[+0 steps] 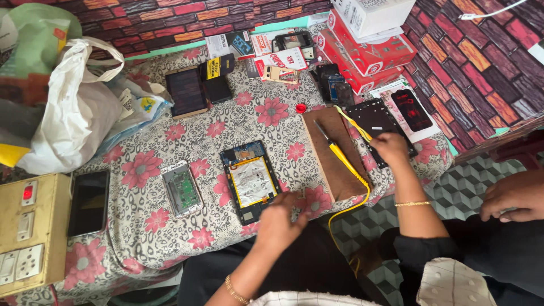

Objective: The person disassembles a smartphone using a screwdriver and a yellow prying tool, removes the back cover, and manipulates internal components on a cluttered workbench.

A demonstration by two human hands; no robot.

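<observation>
Two hands | left hand (276, 222) fingers curled, near opened tablet (250, 181) | right hand (390, 148) fingers gripping black panel (374, 122)

Tablecloth (170, 147): grey-white, pink flowers. Soldering iron (340, 156): yellow. Wooden board (331, 164): brown. Boxes (368, 54): red-white. Plastic bag (73, 113): white.

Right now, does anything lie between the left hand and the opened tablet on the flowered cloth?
Nothing visible does. The left hand hovers at the near right corner of the opened tablet, with only flowered cloth around it. The yellow-handled soldering iron lies off to the right on the wooden board.
</observation>
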